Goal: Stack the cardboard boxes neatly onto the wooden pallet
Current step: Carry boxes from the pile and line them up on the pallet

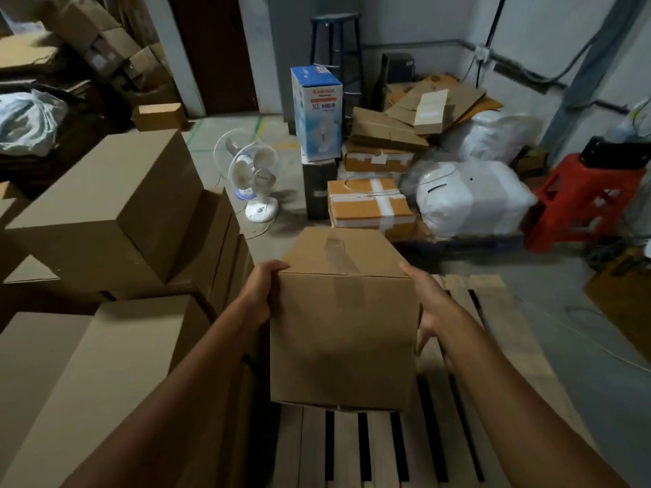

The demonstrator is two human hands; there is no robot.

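Note:
I hold a plain brown cardboard box (343,322) with clear tape on its top, between both hands, above the slatted wooden pallet (468,350). My left hand (262,294) presses on the box's left side near the top edge, thumb over the corner. My right hand (428,304) presses on its right side, fingers pointing down along the wall. The box's lower edge is over the pallet's slats; whether it touches them I cannot tell. Several larger brown boxes (105,213) are stacked at my left.
A white table fan (252,176) stands on the floor ahead. Beyond it are a blue-white fan carton (317,114), taped boxes (370,202), white wrapped bundles (472,199), a red plastic stool (584,202) and a dark stool (336,47).

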